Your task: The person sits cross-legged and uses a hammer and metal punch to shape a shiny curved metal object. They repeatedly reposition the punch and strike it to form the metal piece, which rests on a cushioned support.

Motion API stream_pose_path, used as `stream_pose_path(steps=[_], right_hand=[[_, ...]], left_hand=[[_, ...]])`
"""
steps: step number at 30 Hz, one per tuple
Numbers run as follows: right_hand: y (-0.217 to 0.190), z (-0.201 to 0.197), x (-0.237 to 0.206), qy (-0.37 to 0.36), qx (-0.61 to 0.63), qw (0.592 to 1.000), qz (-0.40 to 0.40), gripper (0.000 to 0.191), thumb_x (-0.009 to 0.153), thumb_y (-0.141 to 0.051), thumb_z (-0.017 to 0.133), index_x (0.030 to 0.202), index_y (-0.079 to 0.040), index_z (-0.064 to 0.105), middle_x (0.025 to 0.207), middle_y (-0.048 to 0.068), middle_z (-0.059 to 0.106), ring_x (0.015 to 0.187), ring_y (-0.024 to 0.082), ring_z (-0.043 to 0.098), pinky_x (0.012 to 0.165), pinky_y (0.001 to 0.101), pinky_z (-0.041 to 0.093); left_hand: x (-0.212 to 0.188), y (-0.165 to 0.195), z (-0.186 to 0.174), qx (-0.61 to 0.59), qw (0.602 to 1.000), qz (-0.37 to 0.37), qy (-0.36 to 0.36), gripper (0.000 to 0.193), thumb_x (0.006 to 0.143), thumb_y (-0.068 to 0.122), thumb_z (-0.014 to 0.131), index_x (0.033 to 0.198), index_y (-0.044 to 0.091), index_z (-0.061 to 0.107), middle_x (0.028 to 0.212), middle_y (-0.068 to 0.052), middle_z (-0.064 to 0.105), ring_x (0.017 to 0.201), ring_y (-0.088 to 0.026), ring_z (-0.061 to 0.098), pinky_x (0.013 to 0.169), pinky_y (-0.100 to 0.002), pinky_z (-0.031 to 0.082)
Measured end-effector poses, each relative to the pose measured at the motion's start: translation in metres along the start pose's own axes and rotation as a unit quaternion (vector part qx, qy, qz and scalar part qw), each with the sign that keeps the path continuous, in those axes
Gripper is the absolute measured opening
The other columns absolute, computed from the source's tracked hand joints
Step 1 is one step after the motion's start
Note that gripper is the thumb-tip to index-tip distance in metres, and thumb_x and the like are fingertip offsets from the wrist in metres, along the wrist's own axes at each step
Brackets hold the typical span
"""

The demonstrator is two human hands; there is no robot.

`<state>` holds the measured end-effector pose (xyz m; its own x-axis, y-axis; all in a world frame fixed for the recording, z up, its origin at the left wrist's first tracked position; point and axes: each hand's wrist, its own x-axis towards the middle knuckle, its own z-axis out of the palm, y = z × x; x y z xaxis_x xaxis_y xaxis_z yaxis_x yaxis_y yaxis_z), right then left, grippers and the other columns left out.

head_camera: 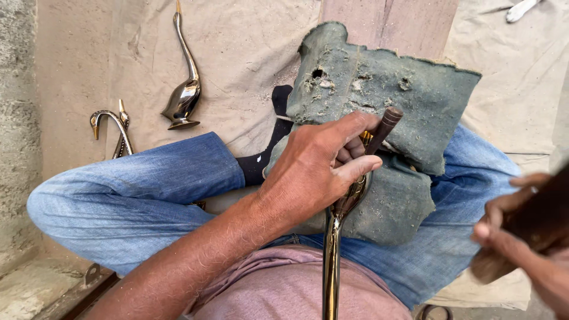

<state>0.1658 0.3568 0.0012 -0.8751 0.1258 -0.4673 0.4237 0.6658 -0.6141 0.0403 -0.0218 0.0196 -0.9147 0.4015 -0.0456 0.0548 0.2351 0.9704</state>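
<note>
Across the lap of a person sitting cross-legged in blue jeans lies a worn green cloth pad [379, 101], full of holes and dust. The left hand [314, 169] is curled tight around the body of a polished brass swan figure [339, 237], pressing it onto the pad; the long shiny neck runs down toward the pink shirt. A dark brown tool handle [384, 127] sticks up just beside the fingers of that hand. The right hand [510, 228] is blurred at the picture's edge, closed around a brown wooden object [542, 219], probably a mallet or block, though I cannot tell which.

Two risks stand out, as a judgement: the smooth brass could slip on the ragged pad under a blow, and the holding fingers sit very near the tool.

On the beige ground sheet [249, 47] lie a finished swan [185, 95] and a curved-neck swan [115, 127], well apart from the hands. No containers are visible.
</note>
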Motion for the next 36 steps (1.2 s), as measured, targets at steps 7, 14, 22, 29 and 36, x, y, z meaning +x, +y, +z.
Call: stream_pose_path(steps=[7,14,22,29,36], right_hand=[[0.025,-0.037,0.122,-0.056,-0.152,0.979,-0.123,0.051,0.075,0.0,0.074,0.125,0.003,0.065,0.111,0.013,0.072,0.108,0.025,0.07,0.098,0.036,0.052],[-0.003,-0.04,0.139,-0.072,-0.221,0.961,-0.147,0.048,0.077,-0.004,0.074,0.123,0.003,0.066,0.112,0.015,0.072,0.108,0.024,0.07,0.097,0.0362,0.053],[-0.011,-0.037,0.153,-0.065,-0.244,0.955,-0.153,0.045,0.08,-0.008,0.075,0.122,0.003,0.067,0.112,0.016,0.072,0.108,0.024,0.07,0.096,0.0365,0.054],[-0.019,-0.026,0.159,-0.063,-0.247,0.955,-0.152,0.042,0.082,-0.012,0.076,0.121,0.003,0.068,0.113,0.018,0.072,0.108,0.024,0.071,0.095,0.0367,0.055],[-0.032,-0.025,0.157,-0.059,-0.257,0.953,-0.151,0.041,0.084,-0.016,0.076,0.119,0.003,0.069,0.113,0.019,0.073,0.108,0.024,0.071,0.093,0.0369,0.056]], left_hand=[[-0.001,-0.002,0.0,-0.003,1.0,0.026,0.005,0.043,0.088,0.012,0.082,0.126,0.007,0.064,0.08,-0.005,0.072,0.066,-0.013,0.07,0.061,-0.028,0.058],[-0.009,-0.003,0.003,0.023,0.998,0.053,0.026,0.044,0.089,0.012,0.082,0.128,0.005,0.064,0.092,-0.008,0.074,0.076,-0.014,0.075,0.066,-0.027,0.062],[-0.031,-0.015,0.012,-0.002,0.992,0.064,0.108,0.042,0.094,0.008,0.08,0.13,0.0,0.059,0.112,-0.013,0.072,0.09,-0.016,0.077,0.073,-0.025,0.067],[-0.047,-0.025,0.021,0.025,0.98,0.063,0.188,0.034,0.095,0.006,0.08,0.12,-0.001,0.059,0.103,-0.011,0.071,0.09,-0.015,0.077,0.075,-0.025,0.068],[-0.045,-0.044,0.028,0.013,0.974,0.037,0.222,0.031,0.092,0.009,0.082,0.113,0.001,0.06,0.09,-0.008,0.072,0.08,-0.012,0.077,0.07,-0.024,0.067]])
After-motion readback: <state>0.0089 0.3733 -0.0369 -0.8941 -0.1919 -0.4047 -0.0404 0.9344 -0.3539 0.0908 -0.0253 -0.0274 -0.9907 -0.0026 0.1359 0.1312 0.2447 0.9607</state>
